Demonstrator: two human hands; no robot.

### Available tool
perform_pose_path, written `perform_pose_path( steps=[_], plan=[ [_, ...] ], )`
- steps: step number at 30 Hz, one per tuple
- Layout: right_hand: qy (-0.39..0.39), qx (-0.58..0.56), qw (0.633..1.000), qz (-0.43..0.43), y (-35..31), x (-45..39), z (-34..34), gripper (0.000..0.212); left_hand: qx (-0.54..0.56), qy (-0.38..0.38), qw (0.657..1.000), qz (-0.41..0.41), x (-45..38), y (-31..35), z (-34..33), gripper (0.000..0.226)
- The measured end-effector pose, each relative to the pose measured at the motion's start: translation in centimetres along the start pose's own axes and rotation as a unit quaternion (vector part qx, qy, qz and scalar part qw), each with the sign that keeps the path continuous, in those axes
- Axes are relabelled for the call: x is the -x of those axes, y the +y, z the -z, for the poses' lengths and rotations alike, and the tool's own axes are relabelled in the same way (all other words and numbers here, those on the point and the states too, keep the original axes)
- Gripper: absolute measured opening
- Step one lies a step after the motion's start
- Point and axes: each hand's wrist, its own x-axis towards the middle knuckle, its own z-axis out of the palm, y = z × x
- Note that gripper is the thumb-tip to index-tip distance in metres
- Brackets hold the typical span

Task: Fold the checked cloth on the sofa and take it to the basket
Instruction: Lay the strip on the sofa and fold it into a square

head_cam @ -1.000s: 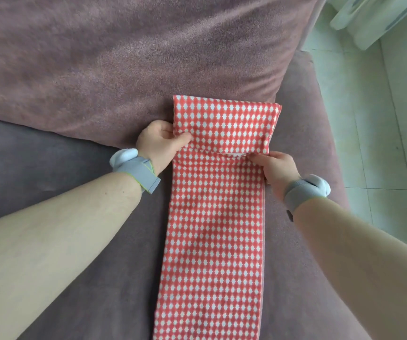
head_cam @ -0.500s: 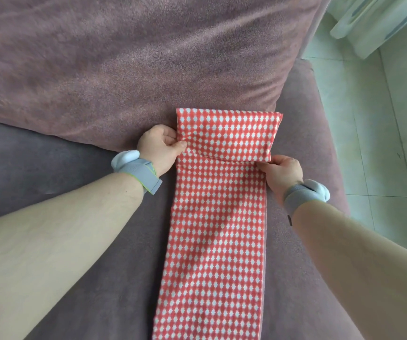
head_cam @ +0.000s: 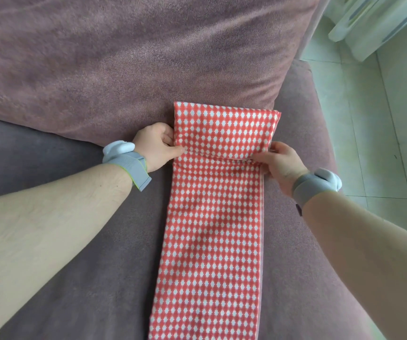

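Daylight scene, bright and even, no hard glare. Light is strongest at the far right, where the tiled floor [head_cam: 379,133] and a white unit [head_cam: 371,23] read pale and slightly washed, with a greenish tint. Sofa seat [head_cam: 50,173] on the left sits darker and flatter. Soft shadows only: a faint dark patch on the checked cloth [head_cam: 212,231] near its middle, and a thin shadow under its folded edge. Wide-angle distortion bulges both forearms at the near corners. Back cushion [head_cam: 124,57] shows slight softness at far left; centre is acceptably sharp.
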Motion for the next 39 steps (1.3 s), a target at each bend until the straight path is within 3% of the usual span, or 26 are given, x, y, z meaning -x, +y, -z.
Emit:
perform_pose_path(
  steps=[2, 7, 13, 15, 19, 24, 27, 29, 31, 32, 35, 39],
  plan=[
    [0.024, 0.089, 0.995, 0.04, 0.0, -0.1, 0.0, 0.02, -0.011, -0.005, 1.0, -0.013, 0.0, 0.0, 0.1, 0.023],
    [0.068, 0.128, 0.987, 0.075, -0.3, 0.4, 0.1, 0.017, -0.053, 0.007, 0.995, -0.082, 0.6, 0.1, 0.2, 0.012],
    [-0.095, -0.035, 0.994, -0.04, -1.3, 0.7, 1.9, 0.019, -0.061, 0.014, 0.993, -0.097, 0.8, 0.2, 0.2, 0.014],
    [-0.119, -0.027, 0.991, -0.048, -1.4, 0.4, 2.5, 0.014, -0.03, -0.007, 0.997, -0.073, 0.8, 0.3, 0.4, 0.019],
    [-0.079, -0.005, 0.994, -0.069, -1.8, 0.4, 1.9, 0.009, 0.061, -0.042, 0.997, -0.022, 1.0, 0.4, 0.5, 0.02],
    [0.02, -0.134, 0.989, -0.058, -0.6, 0.6, 0.8, 0.006, 0.136, -0.013, 0.991, 0.002, 1.3, 0.3, -0.3, 0.015],
    [-0.002, -0.219, 0.974, -0.062, 0.5, 1.2, 0.5, 0.028, 0.214, -0.017, 0.976, 0.048, 2.0, 0.0, -0.7, 0.02],
    [-0.023, -0.254, 0.963, -0.09, 0.8, 1.4, 0.7, 0.043, 0.337, -0.015, 0.936, 0.103, 2.6, 0.1, -0.6, 0.015],
    [-0.032, -0.228, 0.966, -0.114, 1.0, 1.2, 1.1, 0.051, 0.442, -0.003, 0.884, 0.154, 3.0, 0.5, -0.7, 0.016],
    [-0.035, -0.196, 0.973, -0.117, 1.1, 1.2, 1.3, 0.047, 0.45, 0.008, 0.877, 0.165, 3.1, 0.7, -1.0, 0.015],
    [-0.028, -0.111, 0.99, -0.081, 1.3, 1.7, 1.1, 0.003, 0.386, 0.025, 0.907, 0.165, 3.4, 0.6, -1.8, 0.02],
    [0.041, 0.054, 0.997, 0.04, 2.4, 2.2, 0.3, 0.023, 0.272, 0.077, 0.951, 0.124, 3.7, -0.4, -2.7, 0.032]
  ],
)
